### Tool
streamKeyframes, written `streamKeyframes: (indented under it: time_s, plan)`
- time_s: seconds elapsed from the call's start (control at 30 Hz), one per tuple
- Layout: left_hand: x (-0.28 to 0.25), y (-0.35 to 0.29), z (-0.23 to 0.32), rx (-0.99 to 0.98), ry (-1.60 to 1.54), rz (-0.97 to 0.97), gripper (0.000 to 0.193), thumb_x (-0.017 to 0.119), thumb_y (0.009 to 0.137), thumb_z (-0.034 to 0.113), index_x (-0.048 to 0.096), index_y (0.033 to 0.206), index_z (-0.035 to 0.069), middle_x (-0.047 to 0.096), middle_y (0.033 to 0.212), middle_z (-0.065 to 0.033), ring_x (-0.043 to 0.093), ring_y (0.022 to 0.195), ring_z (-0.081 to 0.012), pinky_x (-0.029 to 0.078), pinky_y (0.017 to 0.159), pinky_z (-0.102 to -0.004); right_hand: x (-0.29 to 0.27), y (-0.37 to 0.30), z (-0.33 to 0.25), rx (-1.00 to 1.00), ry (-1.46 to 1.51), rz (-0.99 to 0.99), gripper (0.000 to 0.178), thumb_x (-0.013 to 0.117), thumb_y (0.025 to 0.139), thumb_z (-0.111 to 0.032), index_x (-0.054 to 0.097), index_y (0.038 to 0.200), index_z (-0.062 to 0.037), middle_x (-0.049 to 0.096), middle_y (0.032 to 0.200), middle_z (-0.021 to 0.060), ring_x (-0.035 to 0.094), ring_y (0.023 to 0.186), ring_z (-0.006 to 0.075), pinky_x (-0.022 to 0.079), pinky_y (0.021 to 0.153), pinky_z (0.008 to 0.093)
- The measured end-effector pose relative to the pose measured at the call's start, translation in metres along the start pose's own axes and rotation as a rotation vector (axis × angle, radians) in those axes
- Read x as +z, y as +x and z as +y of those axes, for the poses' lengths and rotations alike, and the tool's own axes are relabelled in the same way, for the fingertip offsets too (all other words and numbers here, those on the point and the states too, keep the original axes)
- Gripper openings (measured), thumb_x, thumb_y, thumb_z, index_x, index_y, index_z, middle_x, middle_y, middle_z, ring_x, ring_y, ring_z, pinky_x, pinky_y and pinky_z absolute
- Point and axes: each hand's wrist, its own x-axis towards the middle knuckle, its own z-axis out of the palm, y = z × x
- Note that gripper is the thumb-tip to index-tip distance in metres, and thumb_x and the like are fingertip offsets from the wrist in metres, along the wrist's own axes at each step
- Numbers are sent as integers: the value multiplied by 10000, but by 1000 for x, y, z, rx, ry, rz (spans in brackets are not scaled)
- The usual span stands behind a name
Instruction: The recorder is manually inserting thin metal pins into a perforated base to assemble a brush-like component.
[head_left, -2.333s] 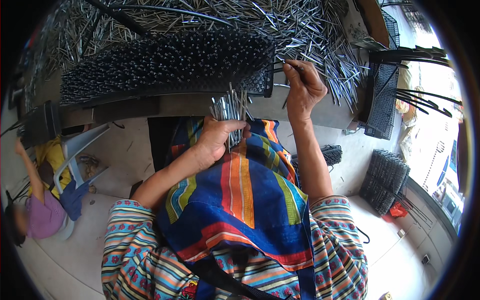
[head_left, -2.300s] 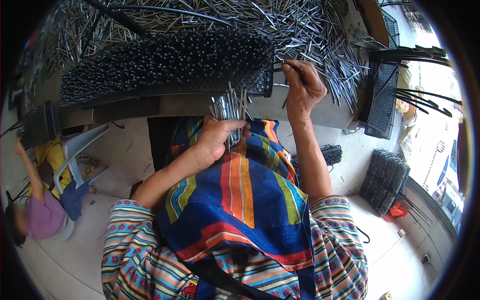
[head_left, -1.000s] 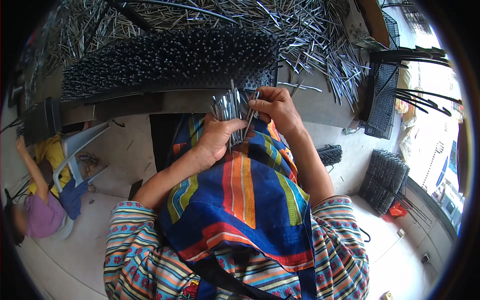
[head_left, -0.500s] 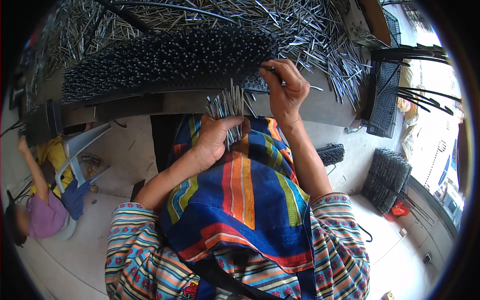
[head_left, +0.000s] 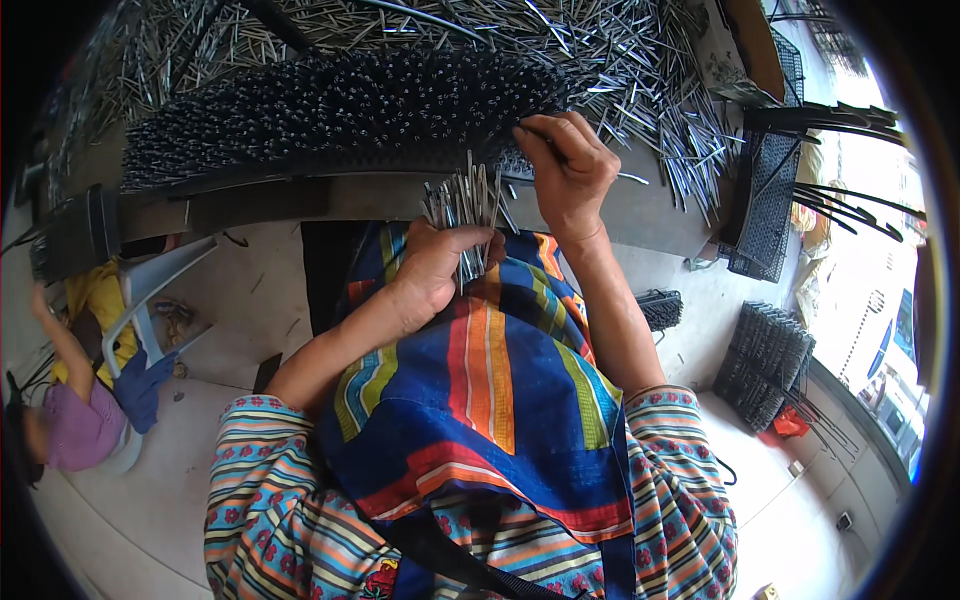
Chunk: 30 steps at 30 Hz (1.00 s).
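My left hand (head_left: pixel 428 266) is wrapped round a bundle of thin metal rods (head_left: pixel 466 204), which stand roughly upright above the lap. At the right end of a long black rack (head_left: pixel 335 112), thickly filled with upright dark rods, my right hand (head_left: pixel 578 178) is closed in a pinch. Whatever lies between its thumb and forefinger is too small or hidden to make out. The pinched fingertips are right beside the rack's outermost rods. Loose silvery rods (head_left: pixel 620 85) are heaped behind the rack and to its right.
Black mesh trays (head_left: pixel 762 205) with hooked rods hang at the table's right end, near an open cardboard box (head_left: pixel 735 50). Dark rod-filled racks (head_left: pixel 765 362) stand on the floor at right. Another person (head_left: pixel 85 420) sits at far left beside a pale chair (head_left: pixel 150 320).
My right hand has shifted slightly at the rack's end, its pinched fingers turned a little more inward. My left hand keeps its hold on the bundle. The whole view has moved slightly.
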Motion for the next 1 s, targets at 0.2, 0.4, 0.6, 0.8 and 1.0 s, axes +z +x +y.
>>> streamKeyframes:
  time_s: [0.2,0.4,0.6,0.8,1.0]
  plan:
    - [-2,0,0,-25,-77,0,149,641,768,-63,637,915,-39,683,779,-143,684,660,-244,572,592,-327,-2,2,-3,-88,-206,-99,105,718,754,-8,699,858,-3,641,727,82,577,587,121,443,532,257]
    - [2,-6,4,2,-29,-75,183,647,758,-79,633,936,-41,683,813,-146,683,646,-239,580,593,-332,-12,-33,2,357,78,-262,83,738,759,-51,691,812,-7,627,665,36,543,552,97,424,503,263]
    - [6,-9,2,-13,37,-87,188,636,811,-43,627,998,-22,683,844,-147,694,698,-256,592,612,-339,-21,-40,-6,858,509,-400,128,714,777,-54,637,680,-21,540,590,-45,439,541,27,312,460,227]
    - [0,-2,1,46,24,64,115,669,796,-10,653,909,-17,684,777,-110,681,635,-207,574,567,-299,-23,-24,-12,594,485,156,32,706,809,-21,680,800,-7,542,598,-28,418,498,23,278,442,192]
    - [3,0,-5,87,54,2,164,643,822,-28,629,985,-19,682,821,-138,695,733,-249,590,623,-341,-23,-6,9,153,228,180,101,694,769,92,704,840,21,616,787,-3,504,661,34,376,561,168]
